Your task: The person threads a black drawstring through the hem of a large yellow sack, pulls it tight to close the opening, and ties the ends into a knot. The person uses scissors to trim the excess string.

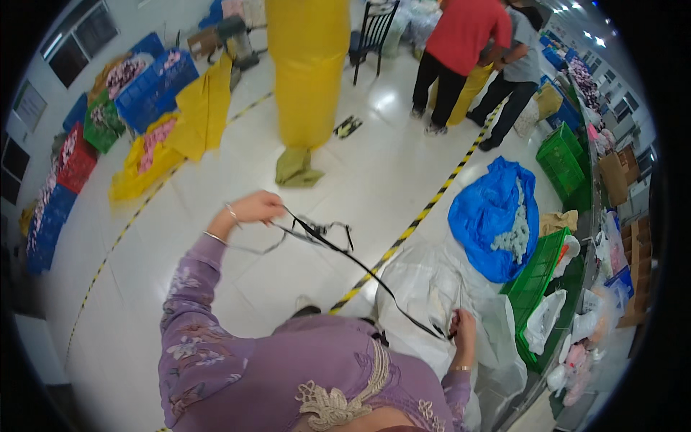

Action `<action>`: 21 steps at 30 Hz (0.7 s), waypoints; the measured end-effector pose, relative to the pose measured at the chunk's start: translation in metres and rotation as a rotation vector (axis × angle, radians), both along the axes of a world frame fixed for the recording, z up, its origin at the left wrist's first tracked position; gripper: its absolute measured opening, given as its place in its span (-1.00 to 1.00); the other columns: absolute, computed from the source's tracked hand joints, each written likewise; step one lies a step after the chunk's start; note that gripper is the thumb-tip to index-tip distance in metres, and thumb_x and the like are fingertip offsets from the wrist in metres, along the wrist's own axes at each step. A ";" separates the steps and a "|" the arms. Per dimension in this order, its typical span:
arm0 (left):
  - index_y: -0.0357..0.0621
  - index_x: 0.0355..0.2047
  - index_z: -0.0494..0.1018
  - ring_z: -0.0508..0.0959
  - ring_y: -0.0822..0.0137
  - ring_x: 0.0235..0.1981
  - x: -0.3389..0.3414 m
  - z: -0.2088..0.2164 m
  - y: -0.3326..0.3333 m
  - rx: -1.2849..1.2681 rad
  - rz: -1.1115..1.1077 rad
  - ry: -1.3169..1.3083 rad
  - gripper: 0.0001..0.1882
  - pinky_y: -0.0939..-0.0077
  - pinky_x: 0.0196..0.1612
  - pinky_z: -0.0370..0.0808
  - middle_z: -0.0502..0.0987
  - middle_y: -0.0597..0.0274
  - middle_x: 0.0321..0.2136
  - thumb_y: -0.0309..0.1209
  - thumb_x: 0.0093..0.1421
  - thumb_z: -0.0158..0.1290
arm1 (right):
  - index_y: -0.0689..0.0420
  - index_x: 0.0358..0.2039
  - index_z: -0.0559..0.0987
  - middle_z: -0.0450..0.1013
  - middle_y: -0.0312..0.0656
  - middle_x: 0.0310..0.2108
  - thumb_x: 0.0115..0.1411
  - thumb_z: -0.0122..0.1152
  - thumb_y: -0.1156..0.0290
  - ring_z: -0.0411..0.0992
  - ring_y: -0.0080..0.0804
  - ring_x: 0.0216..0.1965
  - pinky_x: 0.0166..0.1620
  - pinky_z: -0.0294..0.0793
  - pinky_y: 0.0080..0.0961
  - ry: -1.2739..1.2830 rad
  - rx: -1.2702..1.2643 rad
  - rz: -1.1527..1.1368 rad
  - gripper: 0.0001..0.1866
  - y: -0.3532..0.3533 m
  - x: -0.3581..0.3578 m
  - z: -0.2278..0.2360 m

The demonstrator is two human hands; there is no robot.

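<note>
A long black strap (363, 268) stretches in a slant across the front of my body. My left hand (258, 208) is raised out ahead with its fingers closed on the upper end. On the right, lower down, my right hand (463, 327) pinches the other end, beside a large white plastic sack (403, 288). A loop of thin cord and a small dark tangle (322, 232) show near my left hand; I cannot tell whether they hang from it or lie on the floor. Both forearms are in purple flowered sleeves.
A blue bag (479, 212) of pale pieces lies at the right by green crates (560, 164). Ahead stands a tall yellow sack (307, 72). Two people (466, 32) handle another yellow sack farther off. Blue crates (155, 93) line the left. Yellow-black tape (432, 209) marks the floor.
</note>
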State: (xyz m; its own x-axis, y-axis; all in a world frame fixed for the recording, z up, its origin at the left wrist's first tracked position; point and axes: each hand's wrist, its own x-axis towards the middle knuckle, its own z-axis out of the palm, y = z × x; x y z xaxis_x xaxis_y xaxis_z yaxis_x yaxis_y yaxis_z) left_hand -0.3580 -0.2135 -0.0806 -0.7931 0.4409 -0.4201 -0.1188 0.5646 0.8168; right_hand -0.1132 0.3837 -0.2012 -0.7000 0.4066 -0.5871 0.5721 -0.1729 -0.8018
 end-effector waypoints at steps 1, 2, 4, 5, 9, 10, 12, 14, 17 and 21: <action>-0.19 -0.47 0.41 0.42 0.59 -0.59 0.005 -0.009 -0.042 0.016 0.080 0.022 -0.74 0.62 -0.46 0.46 0.38 0.43 -0.63 -0.25 0.21 0.04 | 0.18 -0.38 0.50 0.22 -0.36 -0.70 0.22 0.00 0.29 0.13 -0.60 -0.78 -0.71 0.13 -0.60 -0.016 0.025 0.026 -0.78 -0.013 -0.011 -0.004; -0.19 -0.46 0.42 0.44 0.58 -0.54 0.016 -0.014 -0.080 0.050 0.206 0.028 -0.77 0.60 -0.44 0.45 0.39 0.43 -0.61 -0.28 0.21 0.04 | 0.19 -0.37 0.50 0.22 -0.36 -0.70 0.21 0.00 0.30 0.13 -0.60 -0.77 -0.71 0.13 -0.60 -0.014 0.020 0.049 -0.78 -0.029 -0.020 -0.008; -0.21 -0.44 0.44 0.45 0.52 -0.54 0.032 -0.002 -0.143 -0.045 0.391 0.230 -0.79 0.57 -0.42 0.41 0.43 0.37 -0.58 -0.30 0.19 0.05 | 0.20 -0.35 0.51 0.22 -0.37 -0.70 0.21 0.01 0.33 0.12 -0.61 -0.77 -0.70 0.13 -0.61 -0.026 0.016 0.119 -0.80 -0.067 -0.039 -0.011; -0.21 -0.43 0.44 0.45 0.53 -0.54 0.041 -0.008 -0.181 0.016 0.565 0.320 -0.79 0.60 -0.41 0.40 0.42 0.39 -0.59 -0.30 0.20 0.04 | 0.21 -0.34 0.51 0.22 -0.37 -0.70 0.21 0.02 0.34 0.12 -0.62 -0.76 -0.70 0.13 -0.61 -0.036 0.016 0.172 -0.80 -0.085 -0.050 -0.011; -0.14 -0.50 0.38 0.30 0.58 -0.60 0.073 0.015 -0.274 -0.038 1.094 0.665 -0.77 0.69 -0.50 0.23 0.35 0.44 -0.63 -0.29 0.24 0.02 | 0.23 -0.32 0.50 0.23 -0.37 -0.68 0.21 0.01 0.34 0.13 -0.63 -0.75 -0.69 0.13 -0.63 -0.065 -0.019 0.263 -0.79 -0.159 -0.085 -0.002; -0.08 -0.53 0.36 0.26 0.60 -0.61 0.084 0.024 -0.277 0.047 1.244 0.746 -0.76 0.71 -0.52 0.18 0.33 0.45 -0.63 -0.29 0.26 0.00 | 0.23 -0.32 0.50 0.23 -0.37 -0.68 0.22 0.01 0.34 0.13 -0.64 -0.75 -0.68 0.13 -0.63 -0.056 -0.024 0.299 -0.79 -0.171 -0.097 -0.003; -0.09 -0.51 0.37 0.28 0.62 -0.59 0.100 0.029 -0.287 0.131 1.267 0.748 -0.76 0.74 -0.51 0.19 0.35 0.45 -0.62 -0.29 0.27 -0.01 | 0.24 -0.33 0.50 0.24 -0.37 -0.68 0.22 0.00 0.34 0.13 -0.64 -0.74 -0.68 0.13 -0.64 -0.050 -0.030 0.351 -0.78 -0.189 -0.117 -0.004; -0.10 -0.52 0.37 0.31 0.63 -0.57 0.108 0.025 -0.290 0.189 1.256 0.682 -0.76 0.75 -0.49 0.21 0.37 0.43 -0.61 -0.31 0.27 -0.02 | 0.25 -0.32 0.50 0.25 -0.36 -0.67 0.23 -0.01 0.34 0.14 -0.64 -0.74 -0.67 0.14 -0.64 -0.060 -0.034 0.386 -0.77 -0.203 -0.134 -0.007; -0.11 -0.54 0.37 0.31 0.62 -0.57 0.100 0.004 -0.288 0.120 1.159 0.549 -0.75 0.74 -0.48 0.24 0.38 0.42 -0.61 -0.32 0.27 -0.03 | 0.26 -0.30 0.50 0.27 -0.35 -0.65 0.23 -0.03 0.35 0.15 -0.63 -0.74 -0.66 0.16 -0.64 -0.098 -0.035 0.407 -0.76 -0.215 -0.155 -0.013; -0.14 -0.52 0.39 0.33 0.61 -0.54 0.071 -0.019 -0.284 0.166 1.105 0.493 -0.77 0.73 -0.41 0.28 0.39 0.43 -0.59 -0.33 0.27 -0.03 | 0.28 -0.28 0.50 0.30 -0.34 -0.64 0.24 -0.05 0.36 0.18 -0.62 -0.73 -0.65 0.19 -0.65 -0.129 -0.054 0.442 -0.76 -0.229 -0.182 -0.038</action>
